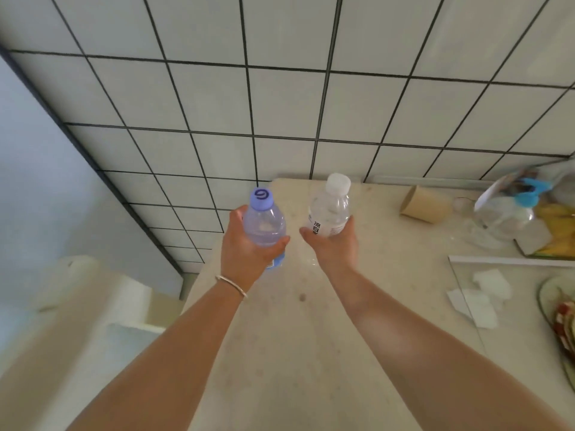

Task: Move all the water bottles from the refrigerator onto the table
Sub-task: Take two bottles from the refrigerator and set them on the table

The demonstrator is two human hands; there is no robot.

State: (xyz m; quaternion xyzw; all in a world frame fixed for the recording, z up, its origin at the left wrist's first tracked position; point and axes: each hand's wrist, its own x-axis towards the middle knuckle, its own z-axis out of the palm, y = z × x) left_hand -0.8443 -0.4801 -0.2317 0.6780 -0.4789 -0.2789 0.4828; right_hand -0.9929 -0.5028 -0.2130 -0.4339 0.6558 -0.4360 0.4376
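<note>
Both my arms reach out over the beige stone table (286, 331). My left hand (245, 253) grips a clear water bottle with a purple cap (264, 222) and a blue label, held upright above the table's left edge. My right hand (334, 244) holds a second clear water bottle with a white cap (331, 206) and a white label, upright over the table near the tiled wall. Whether either bottle's base touches the table is hidden by my hands. The refrigerator is out of view.
A cardboard tube (424, 204) lies on its side at the back right. Beside it stands a glass jar (504, 216) with blue items. A glass pane (504, 293) covers white paper pieces at right. A plate (560, 318) sits at the right edge. Cream steps (102, 300) lie left.
</note>
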